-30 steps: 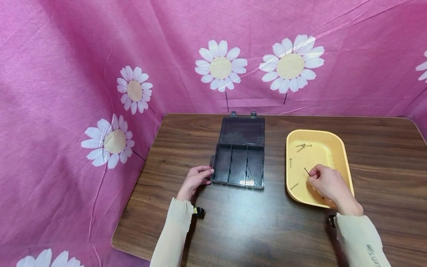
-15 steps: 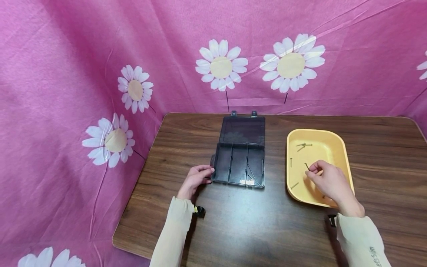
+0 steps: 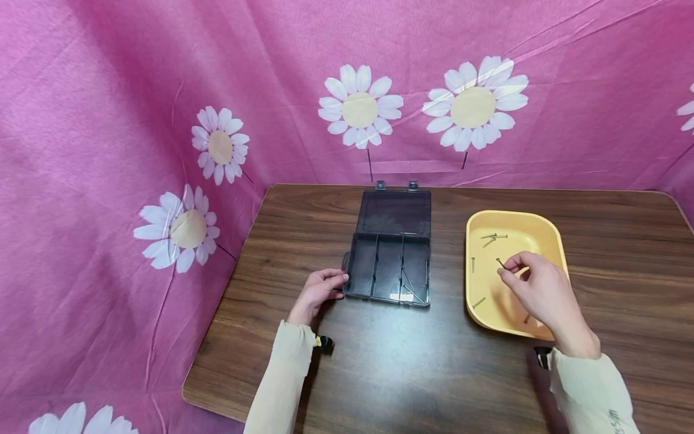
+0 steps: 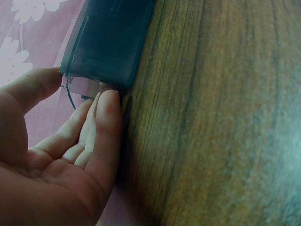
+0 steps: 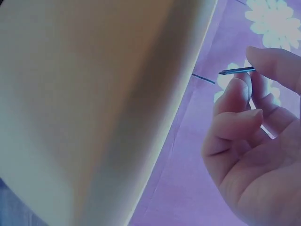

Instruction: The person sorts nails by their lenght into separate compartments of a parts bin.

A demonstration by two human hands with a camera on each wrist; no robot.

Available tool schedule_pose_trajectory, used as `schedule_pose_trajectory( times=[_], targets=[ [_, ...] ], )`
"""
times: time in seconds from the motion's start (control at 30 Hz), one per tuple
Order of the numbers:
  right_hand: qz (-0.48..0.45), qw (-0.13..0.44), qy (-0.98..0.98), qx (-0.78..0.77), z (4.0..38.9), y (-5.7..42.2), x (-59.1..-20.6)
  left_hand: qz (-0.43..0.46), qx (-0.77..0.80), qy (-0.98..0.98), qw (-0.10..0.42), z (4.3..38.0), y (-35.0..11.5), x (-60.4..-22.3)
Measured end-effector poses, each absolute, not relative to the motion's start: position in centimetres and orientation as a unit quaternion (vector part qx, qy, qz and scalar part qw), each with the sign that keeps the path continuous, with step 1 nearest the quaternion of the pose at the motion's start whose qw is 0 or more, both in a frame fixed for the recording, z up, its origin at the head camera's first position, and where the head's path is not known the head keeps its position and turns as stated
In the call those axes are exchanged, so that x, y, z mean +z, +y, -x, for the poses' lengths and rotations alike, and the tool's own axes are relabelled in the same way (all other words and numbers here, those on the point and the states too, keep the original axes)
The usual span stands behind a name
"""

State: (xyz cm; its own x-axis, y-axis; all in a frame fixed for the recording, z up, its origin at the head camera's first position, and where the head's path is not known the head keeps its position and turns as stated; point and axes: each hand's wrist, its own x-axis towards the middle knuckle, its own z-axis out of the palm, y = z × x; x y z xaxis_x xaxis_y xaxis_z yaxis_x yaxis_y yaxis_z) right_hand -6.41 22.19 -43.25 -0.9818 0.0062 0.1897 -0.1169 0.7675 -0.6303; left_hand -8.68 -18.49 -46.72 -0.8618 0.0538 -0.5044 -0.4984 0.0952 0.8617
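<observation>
Fingers [image 5: 233, 96] pinching a slim fastener [image 5: 234, 71], right hand [image 3: 544, 291] over yellow tub [image 3: 490, 286], left hand [image 3: 316, 292] extended, fingers straight against dark case [image 3: 387, 268]

**Left hand [image 3: 316, 292] outstretched, right hand [image 3: 542, 295] pinching**

Two arms in pale sleeves enter from the bottom of the head view. The left forearm [image 3: 279, 374] slants up and to the right; beyond its cuff, the bare hand angles further right. Seen from the left wrist, the thumb [image 4: 42, 84] stands apart from the fingers [image 4: 107, 127], which lie nearly straight and close together, the palm partly showing. The right forearm [image 3: 588, 386] slants up and to the left, dark lettering on its sleeve. The right thumb [image 5: 275, 63] and index finger pinch at their tips, while other fingers curl in toward the palm.
</observation>
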Motion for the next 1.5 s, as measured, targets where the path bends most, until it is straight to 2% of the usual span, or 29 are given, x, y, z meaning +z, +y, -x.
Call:
schedule_pose_trajectory(
  times=[0.6, 1.0, 1.23, 1.5],
  targets=[
    [-0.059, 0.160, -0.920, 0.352, 6.7, 20.4, -42.7, 0.155, 0.652, 0.712, 0.212, 8.7, -18.4, -46.7],
    [-0.065, 0.165, -0.906, 0.385, 6.8, 18.7, -42.3, 0.155, 0.652, 0.711, 0.210, 8.7, -18.5, -46.8],
    [-0.078, 0.161, -0.899, 0.399, 6.8, 17.3, -42.8, 0.172, 0.658, 0.708, 0.192, 9.5, -19.1, -50.2],
    [-0.087, 0.149, -0.898, 0.405, 6.8, 16.0, -43.0, 0.169, 0.657, 0.709, 0.192, 9.6, -19.1, -50.3]
  ],
)
